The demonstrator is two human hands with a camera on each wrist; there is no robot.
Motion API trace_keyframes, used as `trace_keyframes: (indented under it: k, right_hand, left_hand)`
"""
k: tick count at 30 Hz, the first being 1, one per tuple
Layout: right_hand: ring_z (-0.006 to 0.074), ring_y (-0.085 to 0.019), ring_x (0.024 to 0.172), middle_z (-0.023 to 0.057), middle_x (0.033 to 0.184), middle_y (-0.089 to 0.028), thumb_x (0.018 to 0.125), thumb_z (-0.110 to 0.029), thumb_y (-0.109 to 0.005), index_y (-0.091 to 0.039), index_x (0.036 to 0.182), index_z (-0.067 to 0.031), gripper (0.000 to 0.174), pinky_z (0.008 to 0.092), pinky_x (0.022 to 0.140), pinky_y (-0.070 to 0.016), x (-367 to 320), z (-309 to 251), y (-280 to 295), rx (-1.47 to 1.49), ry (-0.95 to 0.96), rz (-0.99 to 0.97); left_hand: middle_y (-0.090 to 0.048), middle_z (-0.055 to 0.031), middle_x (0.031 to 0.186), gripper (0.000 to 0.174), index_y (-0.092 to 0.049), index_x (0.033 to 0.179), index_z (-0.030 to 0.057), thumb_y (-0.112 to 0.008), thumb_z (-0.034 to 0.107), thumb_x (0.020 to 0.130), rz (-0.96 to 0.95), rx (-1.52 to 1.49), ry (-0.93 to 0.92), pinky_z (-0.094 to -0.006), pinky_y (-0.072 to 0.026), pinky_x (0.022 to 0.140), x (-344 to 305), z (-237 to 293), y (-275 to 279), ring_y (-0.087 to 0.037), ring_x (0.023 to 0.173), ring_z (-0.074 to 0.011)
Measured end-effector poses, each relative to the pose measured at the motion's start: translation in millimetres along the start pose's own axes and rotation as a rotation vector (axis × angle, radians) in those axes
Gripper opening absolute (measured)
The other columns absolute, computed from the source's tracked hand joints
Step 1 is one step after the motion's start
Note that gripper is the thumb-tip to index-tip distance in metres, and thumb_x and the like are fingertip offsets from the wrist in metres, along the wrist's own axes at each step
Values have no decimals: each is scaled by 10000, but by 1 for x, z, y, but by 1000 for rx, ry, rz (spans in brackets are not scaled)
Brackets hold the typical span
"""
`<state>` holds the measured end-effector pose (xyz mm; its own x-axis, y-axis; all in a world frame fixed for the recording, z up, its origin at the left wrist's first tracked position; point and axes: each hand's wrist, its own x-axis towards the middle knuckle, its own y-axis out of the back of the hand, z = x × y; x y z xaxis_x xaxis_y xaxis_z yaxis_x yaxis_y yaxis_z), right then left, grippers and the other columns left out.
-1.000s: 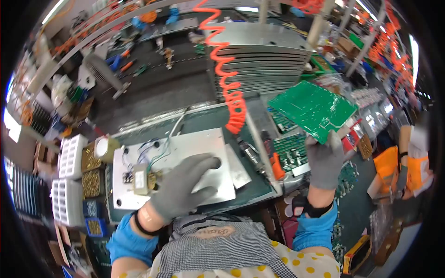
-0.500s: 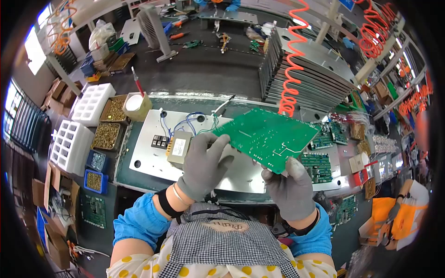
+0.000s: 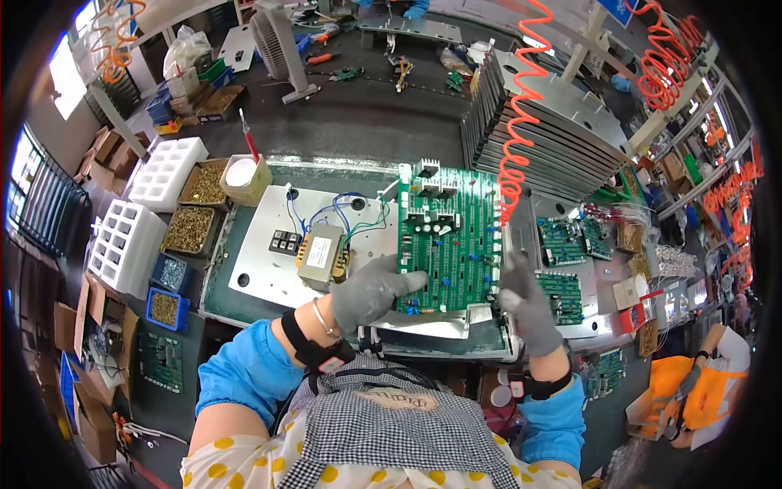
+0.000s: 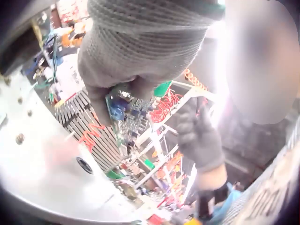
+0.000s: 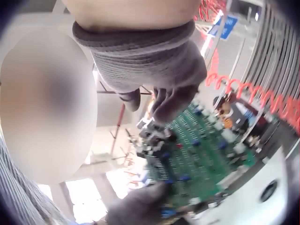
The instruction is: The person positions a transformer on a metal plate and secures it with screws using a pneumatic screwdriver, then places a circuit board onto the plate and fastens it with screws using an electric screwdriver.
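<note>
A green circuit board [image 3: 450, 244] is held over the metal plate [image 3: 366, 232], its component side with heat sinks and connectors facing up. My gloved left hand [image 3: 371, 295] pinches the board's lower left corner, thumb on top and the other fingers hidden beneath. Beside the right edge, my gloved right hand [image 3: 529, 308] is apart from the board, its fingers loosely bent and holding nothing. The right wrist view shows the board [image 5: 201, 154] just beyond the right hand's fingertips. On the plate's left part sits a transformer [image 3: 320, 257] with blue and green wires next to a black terminal block [image 3: 284, 242].
More circuit boards [image 3: 560, 297] lie on the right. Behind them a stack of metal plates [image 3: 546, 122] rises near a hanging red coiled hose [image 3: 521, 130]. At left are bins of small brass parts [image 3: 190, 228] and white foam trays [image 3: 125, 246]. Another person's orange garment [image 3: 705, 371] shows at right.
The right hand brought the board from the right to over the plate, where both hands held it. The board has turned from underside up to component side up, and the right hand has let go.
</note>
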<state>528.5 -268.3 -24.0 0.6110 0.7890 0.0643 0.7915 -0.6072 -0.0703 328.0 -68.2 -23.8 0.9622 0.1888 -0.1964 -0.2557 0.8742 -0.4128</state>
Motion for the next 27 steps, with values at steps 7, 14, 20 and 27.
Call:
trace_keyframes:
  k: [7, 14, 20, 27]
  right_hand:
    - [170, -619, 1023, 101, 1139, -617, 881, -133, -568, -507, 1290, 44, 449, 326, 878, -514, 0, 7, -16, 320, -281, 36]
    - [192, -611, 1030, 135, 1151, -612, 869, -162, -611, -426, 1332, 97, 561, 313, 937, -470, -1, 30, -11, 229, -296, 26]
    - [201, -583, 1080, 182, 1190, -592, 860, -145, -647, -381, 1348, 115, 614, 311, 965, -446, 3, 26, -57, 222, -301, -57]
    - [189, -588, 1067, 177, 1182, -595, 876, -107, -625, -377, 1339, 125, 575, 307, 951, -460, 11, 39, -76, 174, -291, -85]
  left_hand:
    - [-532, -243, 1308, 620, -396, 1427, 16, -618, 272, 909, 395, 570, 266, -369, -469, 985, 18, 32, 16, -538, 1205, -312]
    - [-550, -156, 1260, 626, -442, 1372, -30, -666, 290, 883, 697, 693, -223, -330, -437, 962, 9, 40, 39, -510, 1170, -223]
    - [-589, -125, 1184, 526, -460, 1334, -59, -610, 236, 926, 470, 131, -180, -296, -480, 907, -8, 44, 51, -575, 1033, -181]
    - [-677, -104, 960, 460, -516, 1291, -36, -560, 270, 952, 363, 804, 281, -281, -537, 709, -75, -18, 37, -650, 801, -149]
